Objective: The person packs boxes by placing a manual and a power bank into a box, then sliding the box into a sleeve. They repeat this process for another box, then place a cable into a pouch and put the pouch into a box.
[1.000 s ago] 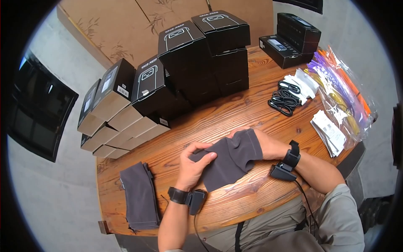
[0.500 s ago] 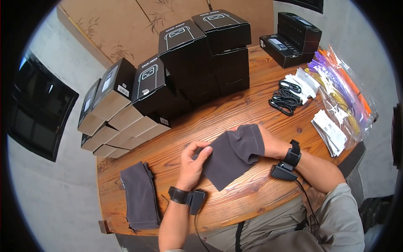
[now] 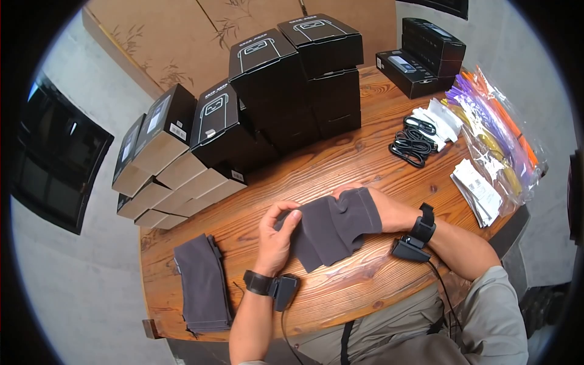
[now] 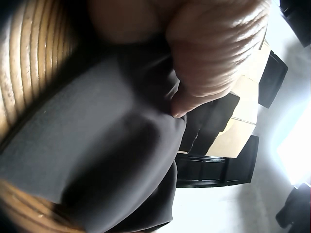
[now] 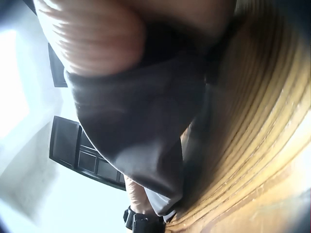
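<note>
We've got the dark grey fabric piece above the brown wooden table, btwn both hands. L hand pinches its L end, thumb on top. R hand is partly under the cloth at the other end; can't tell its finger pos. Folded dark grey cloth lies on table, L side.

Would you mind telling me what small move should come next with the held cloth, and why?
I'd probably smooth the cloth near the right hand, since it wrinkles there, while the left hand pinches the opposite end and could steady it.
</note>
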A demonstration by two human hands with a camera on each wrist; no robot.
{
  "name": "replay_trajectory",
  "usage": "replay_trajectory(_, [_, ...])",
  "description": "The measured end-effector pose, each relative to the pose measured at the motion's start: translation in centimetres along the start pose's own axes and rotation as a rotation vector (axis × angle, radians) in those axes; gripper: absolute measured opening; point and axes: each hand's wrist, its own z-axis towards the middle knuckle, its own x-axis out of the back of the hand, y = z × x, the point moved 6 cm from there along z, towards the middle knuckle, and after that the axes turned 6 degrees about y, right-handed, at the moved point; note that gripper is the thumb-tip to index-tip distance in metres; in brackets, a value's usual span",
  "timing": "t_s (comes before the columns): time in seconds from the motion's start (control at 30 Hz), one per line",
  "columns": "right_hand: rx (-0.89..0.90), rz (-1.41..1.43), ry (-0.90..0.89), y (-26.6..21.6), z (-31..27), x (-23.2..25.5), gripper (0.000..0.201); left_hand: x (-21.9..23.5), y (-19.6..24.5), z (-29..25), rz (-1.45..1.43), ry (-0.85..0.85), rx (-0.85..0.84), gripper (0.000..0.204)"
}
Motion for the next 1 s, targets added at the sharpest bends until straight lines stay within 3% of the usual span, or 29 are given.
replay_trajectory(0.17, [0.297,-0.244,0.033,-0.4,0.0,-0.3,0.036,-0.1,-0.2,0.0,0.008,-0.033,0.008,0.014])
replay_trajectory(0.27, [0.281,-0.22,0.064,-0.3,-0.2,-0.2,0.034,-0.1,-0.4,0.0,-0.004,-0.047,0.037,0.018])
replay_trajectory(0.37, [-0.06,-0.089,0.007,0.2,-0.2,-0.2,0.032,-0.4,-0.3,-0.1,-0.041,-0.06,0.079,0.031])
replay_trajectory(0.47, [-0.189,0.147,0.064,0.8,-0.1,-0.2,0.03,-1.2,0.3,-0.5,-0.014,-0.072,0.072,0.045])
replay_trajectory(0.57, [-0.177,0.11,0.033,1.0,-0.1,-0.3,0.029,-1.0,0.3,-0.4,0.055,-0.084,0.101,0.051])
replay_trajectory(0.67, [0.065,0.067,-0.087,0.1,0.2,-0.8,0.031,-0.8,0.1,-0.4,0.055,-0.087,0.085,0.051])
replay_trajectory(0.77, [-0.028,0.103,-0.105,1.1,0.2,-1.1,0.035,-1.0,0.3,-0.4,0.027,-0.085,0.059,0.051])
replay_trajectory(0.87, [-0.147,0.057,0.03,1.6,-0.1,-0.2,0.038,-0.8,0.4,-0.3,-0.002,-0.042,0.033,0.05])
replay_trajectory(1.0, [-0.071,-0.074,0.083,0.4,0.0,0.3,0.039,-0.7,0.1,-0.1,-0.041,-0.001,0.022,0.049])
